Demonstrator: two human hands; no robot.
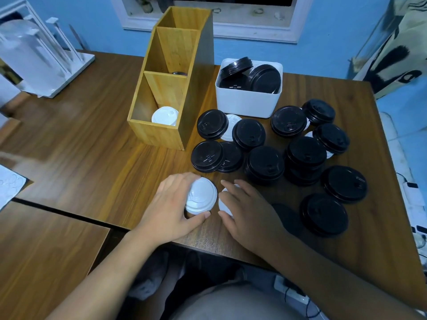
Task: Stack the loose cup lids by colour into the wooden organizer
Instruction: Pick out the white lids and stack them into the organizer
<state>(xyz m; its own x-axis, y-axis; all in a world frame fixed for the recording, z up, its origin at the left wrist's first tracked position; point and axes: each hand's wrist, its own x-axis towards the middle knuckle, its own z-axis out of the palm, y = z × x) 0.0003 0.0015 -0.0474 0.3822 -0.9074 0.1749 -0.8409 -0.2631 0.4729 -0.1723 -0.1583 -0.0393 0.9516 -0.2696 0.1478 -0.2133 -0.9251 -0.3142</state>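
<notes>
Dim bluish light, warped soft edges

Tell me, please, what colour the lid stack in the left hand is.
White; the left hand grips the lid stack, head view.

**Where things sit on the table**

The organizer (161, 135) stands mid-table (92, 158), one lid (164, 115) in its front compartment. Right of it sits a tub (247, 103) holding lids. Loose lids (265, 165) spread before the tub. Nearest the front edge, the left hand (171, 204) holds the left-hand lid (202, 196). Just right of it, the right hand (249, 211) holds the right-hand lid (224, 204).
</notes>
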